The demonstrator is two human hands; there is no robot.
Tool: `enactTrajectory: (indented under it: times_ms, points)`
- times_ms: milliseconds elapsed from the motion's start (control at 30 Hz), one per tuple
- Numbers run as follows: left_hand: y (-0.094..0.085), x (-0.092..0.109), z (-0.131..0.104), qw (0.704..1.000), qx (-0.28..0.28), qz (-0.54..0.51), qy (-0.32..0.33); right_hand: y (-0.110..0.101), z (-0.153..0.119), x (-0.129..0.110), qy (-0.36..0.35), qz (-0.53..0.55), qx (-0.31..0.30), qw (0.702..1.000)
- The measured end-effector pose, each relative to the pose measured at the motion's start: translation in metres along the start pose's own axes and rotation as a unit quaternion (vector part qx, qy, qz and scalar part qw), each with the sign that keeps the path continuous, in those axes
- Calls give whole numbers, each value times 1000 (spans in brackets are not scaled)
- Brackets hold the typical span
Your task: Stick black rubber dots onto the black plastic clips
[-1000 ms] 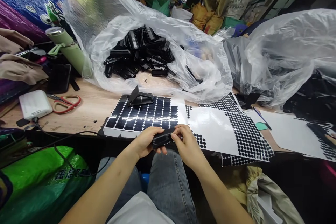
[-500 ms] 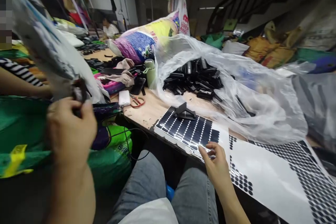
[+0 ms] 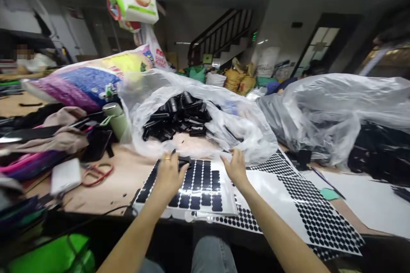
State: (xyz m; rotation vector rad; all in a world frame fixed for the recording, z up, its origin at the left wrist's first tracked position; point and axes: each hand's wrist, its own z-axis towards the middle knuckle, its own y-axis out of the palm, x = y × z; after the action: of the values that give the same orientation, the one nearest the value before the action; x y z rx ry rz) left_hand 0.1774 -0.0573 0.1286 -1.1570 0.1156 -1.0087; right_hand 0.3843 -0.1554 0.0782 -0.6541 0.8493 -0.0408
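My left hand (image 3: 169,175) reaches over the sheet of black stickers (image 3: 201,185), its fingers curled around a small black plastic part (image 3: 183,161). The fingers partly hide the part. Beyond the sheet's upper right corner, my right hand (image 3: 236,167) is at the front edge of a clear plastic bag (image 3: 256,132), thumb and fingers apart. Nothing shows in it, and whether it touches the bag I cannot tell. Inside the bag's mouth lies a heap of black plastic pieces (image 3: 181,113). White sheets with round black stickers (image 3: 307,204) lie right of my right forearm.
Red-handled scissors (image 3: 98,174), a white box-like object (image 3: 66,177) and a green bottle (image 3: 115,120) stand or lie at left. A colourful stuffed sack (image 3: 86,79) is behind. Another clear bag (image 3: 320,111) rests at right. A cable (image 3: 105,211) runs along the table's front edge.
My view has swung right. My left hand has left the white sack and dark item at far left and come to the part on the sticker sheet. My right hand has moved up towards the bag.
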Motion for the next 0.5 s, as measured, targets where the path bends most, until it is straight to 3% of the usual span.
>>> enactTrajectory:
  times_ms: [100, 233, 367, 433, 500]
  points:
    - [60, 34, 48, 994, -76, 0, 72, 5, 77, 30, 54, -68, 82, 993]
    - [119, 68, 115, 982, -118, 36, 145, 7, 151, 67, 111, -81, 134, 981]
    - [161, 72, 165, 967, -187, 56, 162, 11, 170, 101, 234, -21, 118, 965]
    - [176, 65, 174, 958, -242, 35, 148, 8, 171, 109, 229, 15, 120, 966]
    - [188, 61, 172, 950, -280, 6, 136, 0, 178, 106, 175, 38, 136, 974]
